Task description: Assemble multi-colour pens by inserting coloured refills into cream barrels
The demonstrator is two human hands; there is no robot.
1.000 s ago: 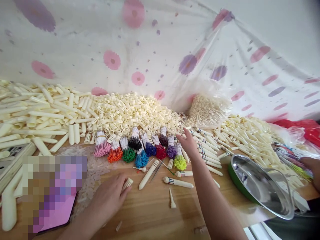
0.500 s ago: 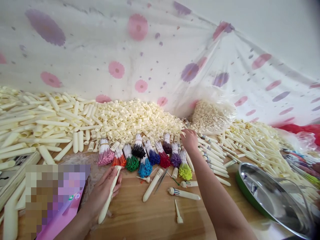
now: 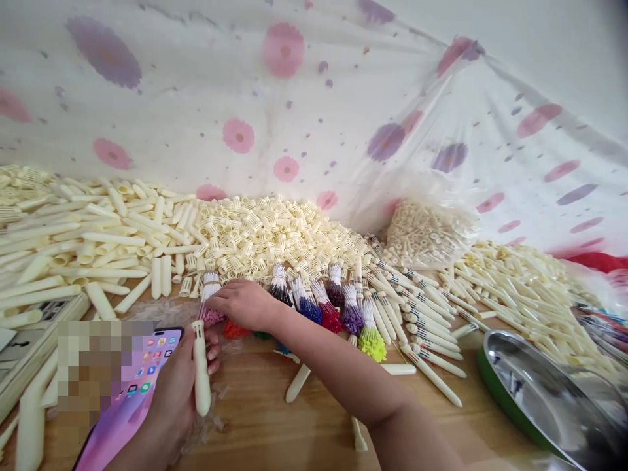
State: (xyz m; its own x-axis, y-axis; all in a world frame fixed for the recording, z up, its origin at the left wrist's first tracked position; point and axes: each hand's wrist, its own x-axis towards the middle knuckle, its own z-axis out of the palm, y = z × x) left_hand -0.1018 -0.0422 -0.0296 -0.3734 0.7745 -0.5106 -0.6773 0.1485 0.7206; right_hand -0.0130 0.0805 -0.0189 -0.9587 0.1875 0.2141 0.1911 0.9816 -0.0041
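My left hand (image 3: 179,379) is closed around a cream pen barrel (image 3: 201,373) with a slotted collar at its upper end, held nearly upright. Reaching across from the right, my right hand (image 3: 248,304) has its fingers bent and together at the bundle of pink-tipped refills (image 3: 212,316); whatever is between the fingertips is hidden. Beneath that hand, orange-tipped refills (image 3: 235,329) show only partly. Further bundles stand to its right: black (image 3: 280,294), blue (image 3: 310,309), red (image 3: 331,318), purple (image 3: 353,319) and yellow-green (image 3: 371,343).
Slotted collars (image 3: 279,235) and barrels (image 3: 112,239) are heaped behind. Pens with coloured sliders (image 3: 434,320) lie right of the bundles, before a bag of small parts (image 3: 426,232). A metal pan (image 3: 530,399) sits at right, a phone (image 3: 142,386) at left.
My right hand has come from the collar heap's right end over to the pink and orange bundles at left. The barrel in my left hand stands more upright. The view has shifted slightly.
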